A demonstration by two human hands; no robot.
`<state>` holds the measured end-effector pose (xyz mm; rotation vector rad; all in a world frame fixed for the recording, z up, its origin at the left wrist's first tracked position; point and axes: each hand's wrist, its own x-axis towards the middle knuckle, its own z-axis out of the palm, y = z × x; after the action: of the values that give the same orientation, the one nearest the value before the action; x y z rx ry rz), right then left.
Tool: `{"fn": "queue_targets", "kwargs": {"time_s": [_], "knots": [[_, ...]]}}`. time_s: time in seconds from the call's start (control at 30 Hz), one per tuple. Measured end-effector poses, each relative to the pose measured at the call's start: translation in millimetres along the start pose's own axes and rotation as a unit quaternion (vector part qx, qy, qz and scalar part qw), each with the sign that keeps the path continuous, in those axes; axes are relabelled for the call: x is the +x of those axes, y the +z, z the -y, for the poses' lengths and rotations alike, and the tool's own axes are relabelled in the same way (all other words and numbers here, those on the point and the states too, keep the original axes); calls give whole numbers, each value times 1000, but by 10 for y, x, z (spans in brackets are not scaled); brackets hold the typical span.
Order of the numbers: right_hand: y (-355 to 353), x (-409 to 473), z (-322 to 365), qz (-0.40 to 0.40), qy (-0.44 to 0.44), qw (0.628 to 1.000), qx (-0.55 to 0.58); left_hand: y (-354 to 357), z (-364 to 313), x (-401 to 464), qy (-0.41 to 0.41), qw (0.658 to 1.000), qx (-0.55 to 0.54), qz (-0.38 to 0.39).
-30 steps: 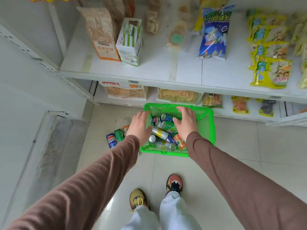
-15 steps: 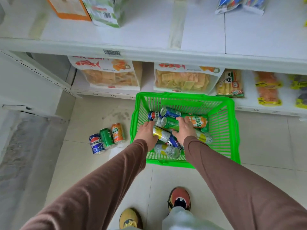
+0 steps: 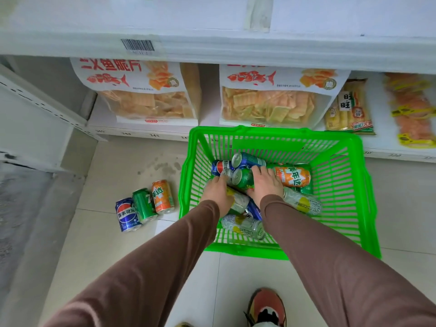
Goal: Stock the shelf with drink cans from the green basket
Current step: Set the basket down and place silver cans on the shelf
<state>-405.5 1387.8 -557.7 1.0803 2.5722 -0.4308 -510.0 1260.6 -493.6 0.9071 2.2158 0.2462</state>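
Note:
The green basket (image 3: 339, 185) stands on the floor tiles in front of the lowest shelf (image 3: 151, 134). Several drink cans lie in a heap inside it, among them an orange can (image 3: 295, 177) and a blue Pepsi can (image 3: 220, 166). Both my hands are down in the heap. My left hand (image 3: 215, 193) closes over a silver-and-yellow can (image 3: 239, 201). My right hand (image 3: 266, 185) lies curled over a green can (image 3: 243, 179). The fingertips of both hands are hidden among the cans.
Three cans stand upright on the floor left of the basket: a blue Pepsi can (image 3: 127, 214), a green one (image 3: 144, 205) and an orange one (image 3: 162, 197). Snack bags (image 3: 146, 95) fill the lowest shelf. The upper shelf edge (image 3: 212, 46) overhangs. My shoe (image 3: 266, 308) is below.
My hands went from the basket's rim down into the cans and now rest on two of them. The view has dropped closer to the basket.

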Motion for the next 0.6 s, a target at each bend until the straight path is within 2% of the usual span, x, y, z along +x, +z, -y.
{"fn": "queue_targets", "kwargs": {"time_s": [0.13, 0.27, 0.4, 0.6], "knots": [[-344, -227, 65, 24, 39, 995, 90, -282, -68, -230, 0, 999, -28, -19], [-1030, -760, 248, -3, 91, 972, 215, -870, -300, -748, -3, 999, -45, -24], [-2117, -1327, 539, -18, 109, 949, 295, -1716, -708, -1425, 9, 998, -62, -31], [-3989, -2265, 1060, -98, 77, 894, 431, -3274, -1443, -2522, 69, 990, -94, -81]]}}
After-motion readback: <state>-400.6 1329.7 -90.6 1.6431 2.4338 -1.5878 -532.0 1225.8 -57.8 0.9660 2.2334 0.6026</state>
